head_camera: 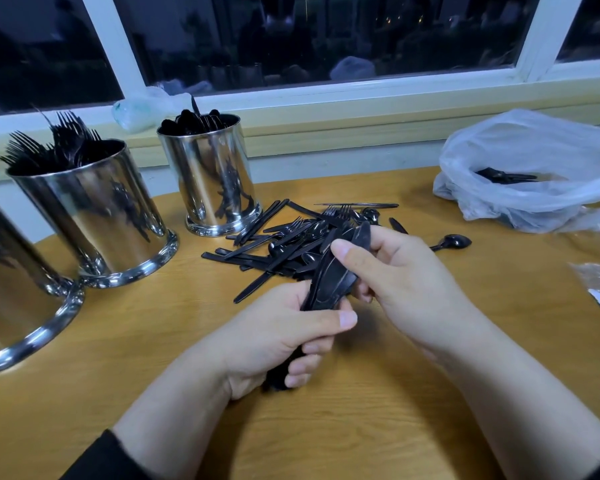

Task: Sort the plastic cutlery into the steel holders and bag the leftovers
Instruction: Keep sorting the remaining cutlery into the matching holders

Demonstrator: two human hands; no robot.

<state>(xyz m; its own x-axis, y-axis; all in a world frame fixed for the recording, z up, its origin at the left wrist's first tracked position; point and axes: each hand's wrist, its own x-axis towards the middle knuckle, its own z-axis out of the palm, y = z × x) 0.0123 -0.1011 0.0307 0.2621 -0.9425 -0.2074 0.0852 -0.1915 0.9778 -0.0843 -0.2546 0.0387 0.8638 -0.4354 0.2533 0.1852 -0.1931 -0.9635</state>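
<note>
Fronting dark windows [343, 36], a wooden table [378, 403] bears steel holders [205, 181].

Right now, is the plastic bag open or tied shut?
Open: the plastic bag gapes upward, and black cutlery shows inside.

A loose pile of black plastic cutlery [291, 237] lay on the wooden counter [378, 403] beside three upright steel holders [97, 216]. A bundle of black knives [329, 282] was gripped in both hands, and a clear plastic bag [534, 174] holding a few pieces sat at the far right.
</note>
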